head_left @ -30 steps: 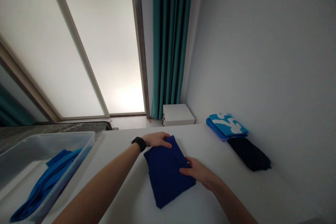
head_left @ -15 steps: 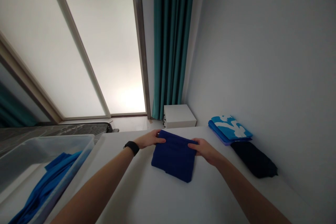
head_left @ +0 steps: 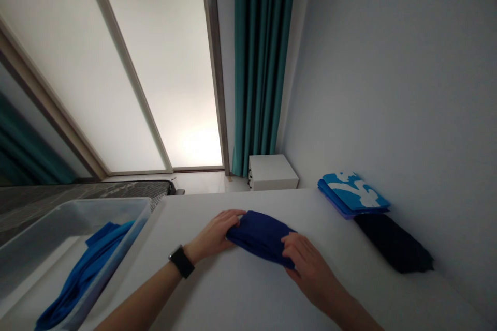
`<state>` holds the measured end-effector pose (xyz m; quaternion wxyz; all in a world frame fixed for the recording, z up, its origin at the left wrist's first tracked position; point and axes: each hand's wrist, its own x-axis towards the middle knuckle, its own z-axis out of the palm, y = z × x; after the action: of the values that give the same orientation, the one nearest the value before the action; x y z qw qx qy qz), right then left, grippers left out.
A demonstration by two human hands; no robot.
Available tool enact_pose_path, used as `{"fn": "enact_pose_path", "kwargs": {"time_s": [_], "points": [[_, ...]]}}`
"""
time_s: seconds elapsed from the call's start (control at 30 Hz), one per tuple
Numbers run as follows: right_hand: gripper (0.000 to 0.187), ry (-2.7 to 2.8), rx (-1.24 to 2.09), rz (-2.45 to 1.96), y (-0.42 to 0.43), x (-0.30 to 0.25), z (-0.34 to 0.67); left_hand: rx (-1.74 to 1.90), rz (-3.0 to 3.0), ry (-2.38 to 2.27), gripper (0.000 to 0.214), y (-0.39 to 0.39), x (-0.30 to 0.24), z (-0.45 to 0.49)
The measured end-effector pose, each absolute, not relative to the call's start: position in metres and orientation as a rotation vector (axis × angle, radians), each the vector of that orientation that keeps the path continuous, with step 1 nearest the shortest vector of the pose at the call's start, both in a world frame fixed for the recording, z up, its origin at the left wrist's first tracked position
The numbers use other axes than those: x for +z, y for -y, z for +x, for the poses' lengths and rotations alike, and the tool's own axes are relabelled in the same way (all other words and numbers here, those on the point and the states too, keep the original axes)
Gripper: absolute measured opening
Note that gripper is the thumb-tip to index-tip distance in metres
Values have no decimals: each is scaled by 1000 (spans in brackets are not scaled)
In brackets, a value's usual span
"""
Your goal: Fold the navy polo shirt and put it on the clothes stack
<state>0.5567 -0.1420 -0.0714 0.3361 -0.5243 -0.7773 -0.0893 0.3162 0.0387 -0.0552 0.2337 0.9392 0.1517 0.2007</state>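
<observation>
A dark blue folded cloth (head_left: 259, 235) lies as a small rounded bundle on the white surface (head_left: 240, 289) in front of me. My left hand (head_left: 212, 235), with a black watch on its wrist, is curled around the cloth's left end. On the cloth's right end rests my right hand (head_left: 306, 261), fingers closed over the fabric. Both hands grip the bundle from opposite sides.
A clear plastic bin (head_left: 50, 227) with bright blue fabric (head_left: 87, 266) in it stands at the left. A blue-and-white folded cloth (head_left: 355, 194) and a black folded cloth (head_left: 394, 243) lie by the right wall. A white cabinet (head_left: 272, 171) and teal curtain (head_left: 262, 62) stand behind.
The cloth went from a flat rectangle to a smaller, thicker bundle. Both hands shifted from its far edge to its left and right ends and drew closer to me.
</observation>
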Motion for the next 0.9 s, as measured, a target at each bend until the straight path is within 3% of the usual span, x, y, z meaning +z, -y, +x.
{"fn": "enact_pose_path", "kwargs": {"time_s": [0.2,0.37,0.5,0.63,0.77,0.9], "points": [[21,2143,-485,-1183,177,-126,511,357,2852,-376,40,-14,-83,281],[13,2262,-327,-1291,189,-138,509,539,2812,-657,40,-4,-70,289],[26,2294,-113,-1310,202,-129,517,487,2822,-649,52,24,-68,326],[33,1881,49,-1534,194,-108,530,312,2768,-745,57,49,-78,358],[42,1652,19,-1706,153,-95,540,310,2737,-714,58,54,-81,365],[50,1741,279,-1583,99,-93,531,313,2722,-633,58,52,-80,363]]}}
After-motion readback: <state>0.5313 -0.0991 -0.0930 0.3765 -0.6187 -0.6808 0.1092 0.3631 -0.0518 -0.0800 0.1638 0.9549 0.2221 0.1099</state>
